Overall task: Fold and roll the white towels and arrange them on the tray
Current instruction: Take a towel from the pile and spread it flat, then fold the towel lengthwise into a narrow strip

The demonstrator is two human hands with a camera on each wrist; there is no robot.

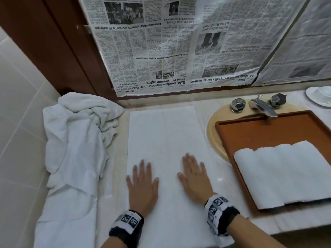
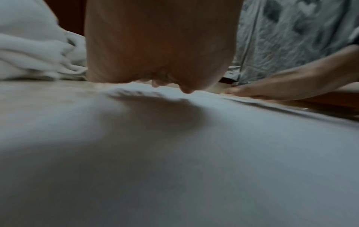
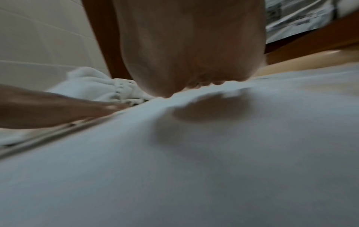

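Newspaper [image 1: 179,42] covers the far wall above the counter [image 1: 118,158]. Heap of unfolded towels [image 1: 75,140] at left. Flat towel [image 1: 166,140] lies centre. Tray [image 1: 259,133] at right, over the sink [image 1: 213,133], holds rolled towels [image 1: 283,172]. Left hand [image 1: 142,185] and right hand [image 1: 194,178] lie apart, palms down, fingers straight, pressing the flat towel's near half.

Soft matt white cloth on the flat towel [image 1: 168,140], smooth with a fine woven grain; the crumpled towels [image 1: 77,140] beside it look thicker, fluffy terry. The worktop [image 1: 268,224] is pale polished stone, faintly glossy. The tray [image 1: 268,133] shows smooth, satin reddish-brown wood. Shiny chrome metal on the faucet [image 1: 263,106], and creased matt newspaper [image 1: 161,51] behind.
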